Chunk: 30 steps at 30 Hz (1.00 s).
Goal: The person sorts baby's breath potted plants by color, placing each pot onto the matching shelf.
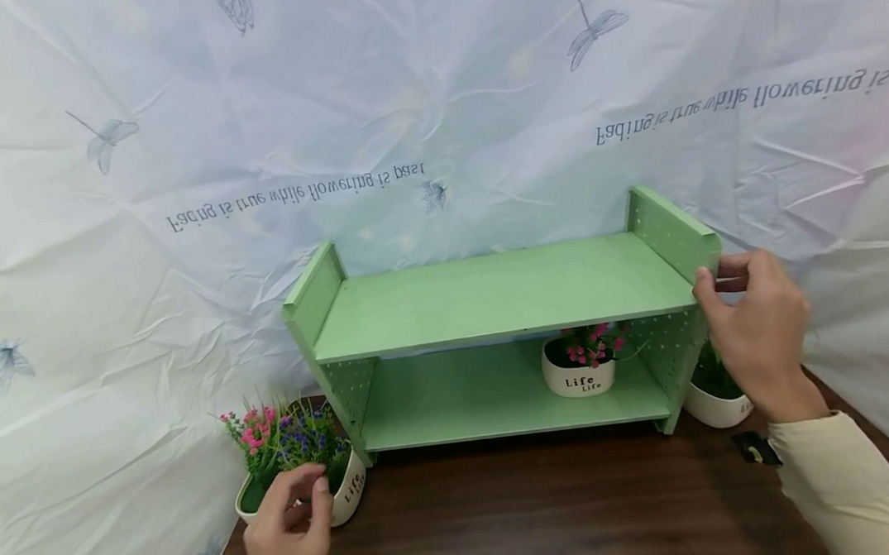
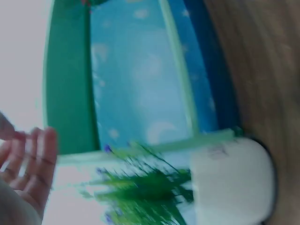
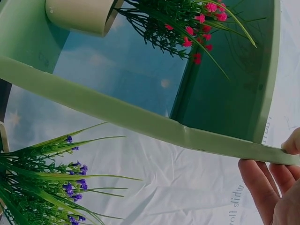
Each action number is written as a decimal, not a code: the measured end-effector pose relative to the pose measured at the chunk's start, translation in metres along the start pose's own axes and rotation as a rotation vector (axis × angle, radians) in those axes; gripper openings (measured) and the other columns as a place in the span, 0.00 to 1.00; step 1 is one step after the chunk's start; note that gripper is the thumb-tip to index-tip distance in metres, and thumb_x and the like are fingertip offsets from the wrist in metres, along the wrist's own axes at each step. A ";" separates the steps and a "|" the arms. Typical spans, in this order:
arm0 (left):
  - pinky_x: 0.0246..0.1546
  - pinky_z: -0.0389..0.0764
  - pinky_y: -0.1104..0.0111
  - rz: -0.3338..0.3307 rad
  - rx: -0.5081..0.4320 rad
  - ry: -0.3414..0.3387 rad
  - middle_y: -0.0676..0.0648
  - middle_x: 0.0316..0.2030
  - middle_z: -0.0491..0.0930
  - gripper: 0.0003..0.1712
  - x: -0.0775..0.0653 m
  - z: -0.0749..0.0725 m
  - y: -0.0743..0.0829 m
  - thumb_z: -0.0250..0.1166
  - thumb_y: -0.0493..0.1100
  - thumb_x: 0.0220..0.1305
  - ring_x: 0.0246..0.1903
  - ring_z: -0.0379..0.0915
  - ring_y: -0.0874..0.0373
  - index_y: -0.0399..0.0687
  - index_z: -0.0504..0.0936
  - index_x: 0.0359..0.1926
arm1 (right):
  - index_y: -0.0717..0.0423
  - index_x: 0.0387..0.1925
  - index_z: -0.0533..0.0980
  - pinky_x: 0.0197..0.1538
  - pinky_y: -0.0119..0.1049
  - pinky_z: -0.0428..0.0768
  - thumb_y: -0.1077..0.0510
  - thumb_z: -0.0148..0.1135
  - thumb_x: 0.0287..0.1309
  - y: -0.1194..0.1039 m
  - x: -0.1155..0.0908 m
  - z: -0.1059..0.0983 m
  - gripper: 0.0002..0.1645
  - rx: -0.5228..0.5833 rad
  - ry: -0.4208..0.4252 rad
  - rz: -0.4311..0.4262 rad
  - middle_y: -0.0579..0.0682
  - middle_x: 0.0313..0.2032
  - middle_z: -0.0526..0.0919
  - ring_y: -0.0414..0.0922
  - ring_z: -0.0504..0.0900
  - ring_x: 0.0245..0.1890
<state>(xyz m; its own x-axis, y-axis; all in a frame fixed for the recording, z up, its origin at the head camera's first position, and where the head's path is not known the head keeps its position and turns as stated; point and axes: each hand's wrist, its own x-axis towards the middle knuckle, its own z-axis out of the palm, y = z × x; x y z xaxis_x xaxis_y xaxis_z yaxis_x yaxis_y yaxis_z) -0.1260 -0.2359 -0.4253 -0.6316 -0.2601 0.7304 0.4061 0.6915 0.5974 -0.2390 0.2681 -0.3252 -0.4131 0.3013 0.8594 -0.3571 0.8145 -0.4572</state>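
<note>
A green two-tier shelf (image 1: 490, 300) stands upright on the table. My right hand (image 1: 761, 330) grips the front edge of its right side panel, thumb on one face and fingers on the other, as the right wrist view also shows. My left hand (image 1: 287, 524) hovers with loosely bent fingers in front of a white pot of purple flowers (image 1: 349, 490). In the left wrist view, the left hand's fingers (image 2: 40, 159) are apart from the plant and hold nothing. A white pot with pink flowers (image 1: 579, 381) sits on the right of the lower tier.
Another pot with pink flowers (image 1: 253, 435) stands at the far left, beside the purple one. Right of the shelf is a white pot (image 1: 714, 410), partly hidden by my right hand. Behind hangs a printed cloth (image 1: 438, 129). The dark wooden table (image 1: 544, 505) extends in front.
</note>
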 end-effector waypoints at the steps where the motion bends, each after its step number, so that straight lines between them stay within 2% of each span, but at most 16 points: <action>1: 0.17 0.77 0.78 -0.006 -0.040 0.010 0.51 0.26 0.83 0.12 -0.004 -0.004 -0.002 0.68 0.20 0.62 0.20 0.77 0.68 0.39 0.86 0.40 | 0.74 0.48 0.79 0.39 0.53 0.67 0.64 0.68 0.66 0.000 0.000 0.000 0.15 0.001 0.001 0.004 0.70 0.42 0.85 0.12 0.63 0.39; 3: 0.14 0.75 0.76 -0.020 -0.107 0.009 0.52 0.20 0.81 0.11 -0.012 -0.012 -0.005 0.66 0.19 0.64 0.15 0.75 0.66 0.37 0.86 0.36 | 0.74 0.48 0.78 0.39 0.53 0.67 0.65 0.67 0.66 -0.001 0.000 0.000 0.15 0.004 -0.001 0.005 0.71 0.42 0.84 0.10 0.61 0.39; 5: 0.12 0.75 0.74 -0.092 -0.130 -0.020 0.55 0.16 0.78 0.13 -0.017 -0.019 -0.006 0.63 0.20 0.66 0.12 0.74 0.65 0.38 0.85 0.32 | 0.75 0.48 0.78 0.39 0.53 0.67 0.65 0.67 0.66 -0.003 0.000 0.000 0.15 0.010 -0.003 0.006 0.71 0.42 0.84 0.09 0.61 0.39; 7: 0.13 0.75 0.73 -0.178 -0.075 -0.060 0.57 0.15 0.78 0.15 -0.022 -0.027 -0.006 0.62 0.24 0.71 0.13 0.75 0.64 0.41 0.85 0.29 | 0.75 0.48 0.78 0.40 0.53 0.67 0.65 0.66 0.66 -0.003 0.000 -0.001 0.15 0.014 -0.005 0.007 0.71 0.41 0.84 0.08 0.61 0.39; 10: 0.16 0.76 0.73 -0.280 0.059 -0.110 0.58 0.17 0.79 0.15 -0.026 -0.036 -0.010 0.60 0.32 0.78 0.16 0.76 0.65 0.42 0.85 0.31 | 0.75 0.48 0.78 0.40 0.55 0.67 0.65 0.66 0.66 -0.003 -0.001 -0.001 0.15 0.023 -0.009 0.012 0.72 0.41 0.84 0.08 0.62 0.38; 12: 0.17 0.76 0.74 -0.303 0.120 -0.112 0.59 0.19 0.80 0.15 -0.030 -0.040 -0.015 0.59 0.36 0.80 0.19 0.77 0.67 0.42 0.86 0.34 | 0.75 0.49 0.78 0.41 0.53 0.67 0.65 0.66 0.66 -0.002 -0.002 -0.002 0.16 0.019 -0.008 0.017 0.71 0.41 0.84 0.08 0.62 0.38; 15: 0.22 0.76 0.79 -0.285 0.114 -0.026 0.63 0.25 0.82 0.12 -0.035 -0.039 -0.023 0.59 0.35 0.79 0.24 0.79 0.73 0.37 0.86 0.37 | 0.75 0.49 0.78 0.40 0.47 0.67 0.64 0.66 0.67 -0.001 -0.002 -0.003 0.16 0.014 -0.002 0.022 0.70 0.41 0.84 0.08 0.62 0.38; 18: 0.35 0.77 0.85 -0.281 0.058 0.086 0.63 0.35 0.83 0.07 -0.040 -0.033 -0.031 0.59 0.31 0.77 0.35 0.80 0.77 0.32 0.84 0.43 | 0.75 0.48 0.78 0.40 0.44 0.65 0.64 0.66 0.66 0.000 -0.001 -0.004 0.16 0.012 0.008 0.017 0.71 0.41 0.84 0.07 0.62 0.38; 20: 0.44 0.75 0.86 -0.325 0.030 0.124 0.58 0.43 0.83 0.09 -0.042 -0.028 -0.033 0.59 0.33 0.78 0.45 0.79 0.75 0.30 0.81 0.50 | 0.75 0.48 0.78 0.39 0.44 0.65 0.63 0.66 0.66 0.000 0.000 -0.004 0.16 0.014 0.012 0.008 0.72 0.41 0.84 0.07 0.61 0.38; 22: 0.57 0.72 0.84 -0.412 0.022 0.121 0.48 0.53 0.80 0.16 -0.042 -0.023 -0.034 0.60 0.40 0.80 0.55 0.77 0.64 0.32 0.77 0.59 | 0.75 0.48 0.78 0.39 0.46 0.65 0.63 0.66 0.66 -0.001 0.001 -0.003 0.16 0.015 0.013 0.002 0.72 0.40 0.84 0.07 0.61 0.38; 24: 0.70 0.68 0.72 -0.516 0.016 0.088 0.38 0.61 0.76 0.27 -0.041 -0.018 -0.035 0.62 0.47 0.79 0.64 0.73 0.48 0.33 0.72 0.68 | 0.75 0.47 0.78 0.39 0.47 0.65 0.63 0.66 0.66 -0.001 0.001 -0.003 0.16 0.016 0.013 0.000 0.72 0.40 0.84 0.07 0.61 0.38; 26: 0.76 0.64 0.55 -0.605 0.024 0.036 0.31 0.68 0.70 0.39 -0.040 -0.012 -0.039 0.66 0.53 0.76 0.69 0.66 0.35 0.34 0.65 0.74 | 0.76 0.47 0.78 0.39 0.48 0.64 0.64 0.66 0.66 -0.002 0.001 -0.002 0.16 0.020 0.013 -0.001 0.72 0.40 0.84 0.07 0.61 0.38; 27: 0.76 0.63 0.47 -0.639 0.038 -0.003 0.28 0.70 0.66 0.44 -0.039 -0.010 -0.042 0.67 0.55 0.74 0.71 0.62 0.29 0.33 0.62 0.77 | 0.76 0.47 0.78 0.39 0.47 0.64 0.64 0.66 0.65 -0.002 0.001 -0.001 0.16 0.022 0.012 -0.001 0.72 0.40 0.84 0.07 0.61 0.38; 28: 0.75 0.63 0.44 -0.667 0.047 -0.040 0.26 0.72 0.64 0.48 -0.038 -0.008 -0.046 0.69 0.56 0.73 0.72 0.59 0.28 0.32 0.58 0.79 | 0.76 0.47 0.78 0.39 0.47 0.64 0.64 0.67 0.65 -0.002 0.001 -0.001 0.16 0.023 0.011 -0.002 0.72 0.40 0.84 0.07 0.61 0.38; 29: 0.72 0.61 0.37 -0.698 0.060 -0.087 0.24 0.73 0.60 0.53 -0.037 -0.006 -0.049 0.69 0.57 0.72 0.73 0.56 0.25 0.31 0.54 0.81 | 0.76 0.47 0.78 0.39 0.47 0.64 0.64 0.67 0.65 -0.002 0.001 0.000 0.16 0.024 0.009 -0.003 0.72 0.40 0.84 0.08 0.61 0.38; 30: 0.72 0.61 0.36 -0.717 0.071 -0.134 0.22 0.74 0.57 0.56 -0.036 -0.005 -0.053 0.69 0.58 0.72 0.73 0.54 0.24 0.30 0.51 0.81 | 0.76 0.47 0.78 0.39 0.47 0.64 0.64 0.67 0.65 -0.003 0.001 0.001 0.16 0.026 0.007 -0.004 0.72 0.40 0.84 0.08 0.61 0.38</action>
<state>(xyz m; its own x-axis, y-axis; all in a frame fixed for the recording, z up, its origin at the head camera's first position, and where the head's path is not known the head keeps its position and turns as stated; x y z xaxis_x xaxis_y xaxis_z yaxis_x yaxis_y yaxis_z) -0.1220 -0.2665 -0.4813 -0.8032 -0.5838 0.1181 -0.1789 0.4255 0.8871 -0.2392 0.2656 -0.3237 -0.4057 0.3012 0.8630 -0.3804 0.8029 -0.4590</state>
